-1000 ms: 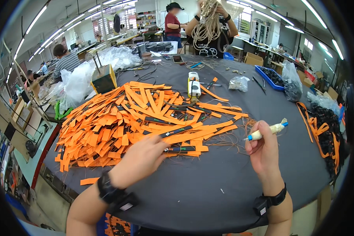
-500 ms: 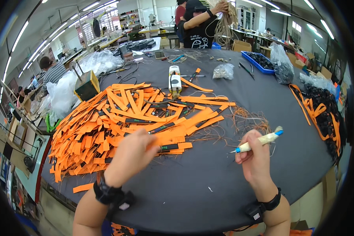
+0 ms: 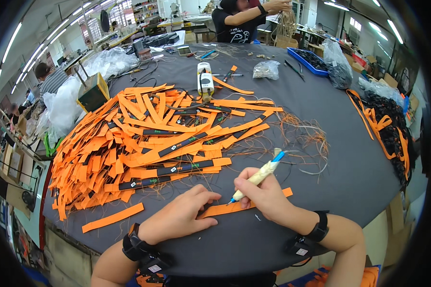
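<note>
My left hand lies flat on one end of an orange strap on the dark round table, pinning it down. My right hand grips a tape-wrapped pen-like tool with a blue tip, whose point touches the strap. Just beyond my hands lies a big pile of orange straps, some with black labelled bands. Both wrists carry black bands.
Loose orange threads lie right of the pile. A white bottle-like object, a yellow box, plastic bags and a blue tray sit farther back. More orange and black straps line the right edge. Another person stands across the table.
My left hand pulled a single orange strap out of the pile toward me and pressed it flat. My right hand came down with the tool until its tip met the strap.
</note>
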A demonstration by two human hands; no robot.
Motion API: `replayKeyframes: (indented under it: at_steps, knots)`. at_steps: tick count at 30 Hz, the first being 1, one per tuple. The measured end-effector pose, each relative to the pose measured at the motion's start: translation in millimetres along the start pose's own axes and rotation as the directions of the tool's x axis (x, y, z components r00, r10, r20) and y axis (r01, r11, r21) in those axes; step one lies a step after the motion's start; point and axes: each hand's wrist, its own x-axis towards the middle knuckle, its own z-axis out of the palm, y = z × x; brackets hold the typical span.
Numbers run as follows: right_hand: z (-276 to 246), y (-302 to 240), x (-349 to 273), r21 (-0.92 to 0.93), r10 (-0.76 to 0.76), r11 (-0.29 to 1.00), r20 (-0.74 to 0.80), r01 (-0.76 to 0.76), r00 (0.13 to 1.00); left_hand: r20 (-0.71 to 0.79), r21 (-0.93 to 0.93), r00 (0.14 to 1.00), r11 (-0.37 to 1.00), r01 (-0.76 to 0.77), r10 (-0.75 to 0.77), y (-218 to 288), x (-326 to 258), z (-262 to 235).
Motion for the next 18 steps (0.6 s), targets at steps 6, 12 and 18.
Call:
replayKeyframes:
  at_steps: [6, 12, 18]
  knots:
    - [6, 13, 3, 0.033, 0.009, 0.999, -0.06, -0.007, 0.998, -0.046, -0.033, 0.998, 0.999, -0.037, 0.036, -7, -1, 1]
    - [3, 17, 4, 0.116, 0.011, 0.993, -0.069, -0.003, 0.998, -0.057, 0.029, 0.998, 1.0, -0.006, 0.007, -5, -2, 3]
    - [-12, 22, 10, 0.429, -0.024, 0.902, -0.053, 0.044, 0.998, 0.056, 0.067, 0.998, 0.998, -0.012, 0.009, 8, 12, -4]
